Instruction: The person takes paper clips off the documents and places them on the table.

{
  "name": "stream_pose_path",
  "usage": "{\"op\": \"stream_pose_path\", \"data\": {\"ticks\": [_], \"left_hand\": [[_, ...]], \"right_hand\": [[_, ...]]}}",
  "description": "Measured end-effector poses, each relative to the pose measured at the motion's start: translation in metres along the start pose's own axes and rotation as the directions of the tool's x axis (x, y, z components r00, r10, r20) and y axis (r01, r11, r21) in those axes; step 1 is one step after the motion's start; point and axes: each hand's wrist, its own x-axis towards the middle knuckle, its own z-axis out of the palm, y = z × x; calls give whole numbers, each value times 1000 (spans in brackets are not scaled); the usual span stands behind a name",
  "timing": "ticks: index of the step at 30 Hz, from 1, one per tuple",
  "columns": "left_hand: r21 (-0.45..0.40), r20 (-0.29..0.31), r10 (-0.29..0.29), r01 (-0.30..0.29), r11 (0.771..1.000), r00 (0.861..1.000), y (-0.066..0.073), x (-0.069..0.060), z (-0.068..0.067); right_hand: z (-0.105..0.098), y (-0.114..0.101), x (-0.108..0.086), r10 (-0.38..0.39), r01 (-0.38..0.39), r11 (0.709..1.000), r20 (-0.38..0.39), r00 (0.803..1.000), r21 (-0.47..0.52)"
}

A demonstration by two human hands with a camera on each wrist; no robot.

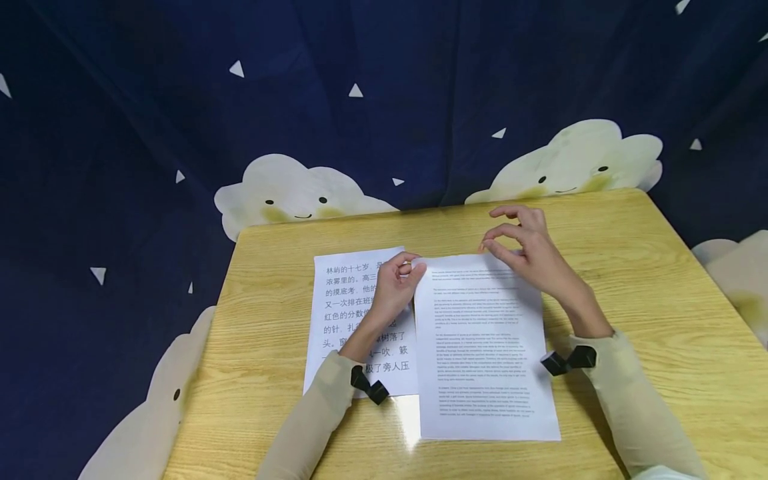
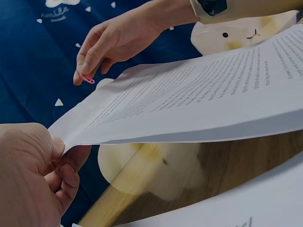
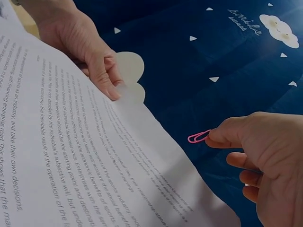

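A printed stack of paper sheets (image 1: 480, 347) with small English text is raised at its far edge. My left hand (image 1: 397, 287) pinches its far left corner between thumb and fingers. In the right wrist view a pink paper clip (image 3: 199, 136) sticks out from between the thumb and forefinger of my right hand (image 3: 265, 161). That hand hovers just beyond the sheets' top edge, and the clip is apart from the paper. Under my left forearm lies another sheet (image 1: 345, 313) with large Chinese characters, partly hidden by the hand and the English sheets.
Both papers are over a wooden table (image 1: 264, 333), whose far edge meets a dark blue curtain (image 1: 384, 127) with white triangles and smiling clouds. A black device is strapped to each wrist, over beige sleeves (image 1: 636, 400).
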Motion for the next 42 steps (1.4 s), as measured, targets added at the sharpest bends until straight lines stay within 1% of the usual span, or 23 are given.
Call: {"op": "stream_pose_path", "data": {"ticks": [10, 17, 22, 26, 30, 32, 36, 38, 41, 42], "left_hand": [[22, -8, -21, 21, 1000, 1000, -3, 1, -1], [16, -2, -26, 26, 1000, 1000, -4, 1, -2], [11, -13, -24, 24, 1000, 1000, -5, 1, -3], [21, -28, -31, 32, 999, 999, -7, 3, -3], [20, -29, -42, 43, 999, 999, -7, 3, -3], [15, -25, -48, 48, 999, 999, -4, 3, -4], [4, -22, -48, 48, 999, 999, 12, -2, -3], [1, -23, -38, 38, 999, 999, 18, -4, -2], [-5, -27, -30, 30, 1000, 999, 20, -5, -1], [-4, -29, -31, 31, 1000, 999, 18, -4, -1]], "right_hand": [[-5, 7, -2, 59, -58, 998, 31, 998, -18], [-10, 13, -3, 87, -87, 996, 38, 995, -15], [-14, 19, -4, 85, -84, 996, 28, 996, -28], [-18, 21, -5, 107, -106, 994, 18, 994, -41], [-23, 22, -5, 126, -126, 991, 2, 992, -43], [-26, 23, -5, 138, -138, 989, -5, 990, -45], [-31, 26, -6, 150, -151, 987, -19, 988, -54], [-34, 28, -6, 152, -153, 986, -22, 988, -59], [-37, 30, -6, 161, -162, 985, -25, 987, -59], [-38, 31, -6, 167, -169, 984, -24, 986, -59]]}}
